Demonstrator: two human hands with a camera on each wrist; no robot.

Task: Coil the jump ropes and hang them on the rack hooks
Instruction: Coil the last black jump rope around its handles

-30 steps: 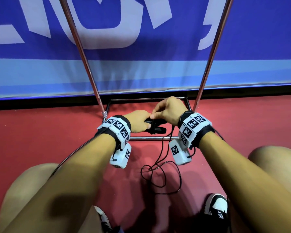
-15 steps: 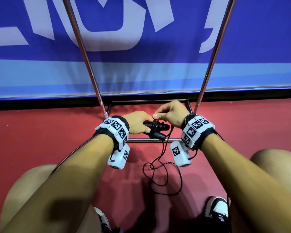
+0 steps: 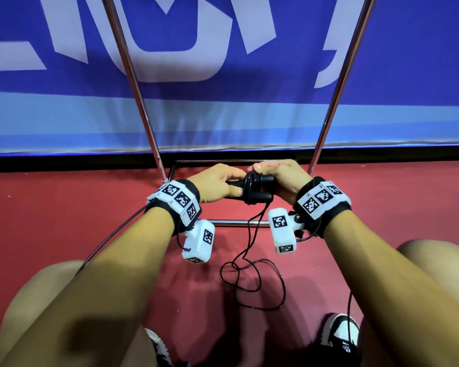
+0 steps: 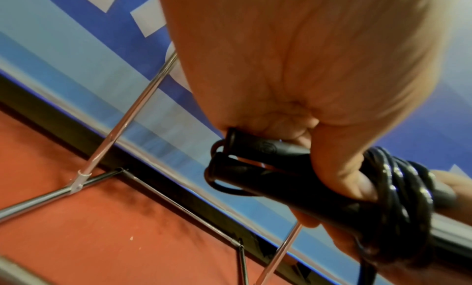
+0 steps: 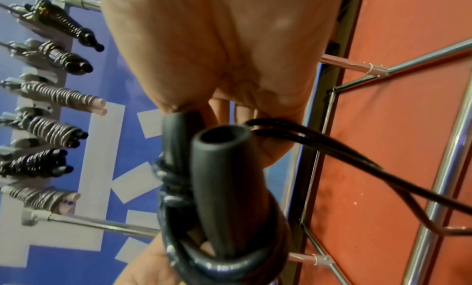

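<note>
Two black jump rope handles (image 3: 259, 190) lie side by side in front of me, and my left hand (image 3: 229, 185) grips their left ends. Several turns of black cord (image 4: 398, 198) are wound round the handles (image 4: 281, 180). My right hand (image 3: 265, 169) is curled over the handles' right end and pinches the doubled cord (image 5: 306, 140) beside the handle ends (image 5: 219, 188). The loose cord (image 3: 252, 282) hangs down and lies looped on the red floor between my knees.
The chrome rack stands just beyond my hands: two slanted uprights (image 3: 133, 83) (image 3: 339, 83) and a low base bar (image 3: 233, 223). Several wound jump ropes (image 5: 51, 128) hang on the rack's hooks. A blue banner (image 3: 249, 123) backs the rack. A shoe (image 3: 341, 332) rests bottom right.
My right hand has carried the cord round the handles and now sits over their right end. The wound band is thicker. My left hand has kept its grip.
</note>
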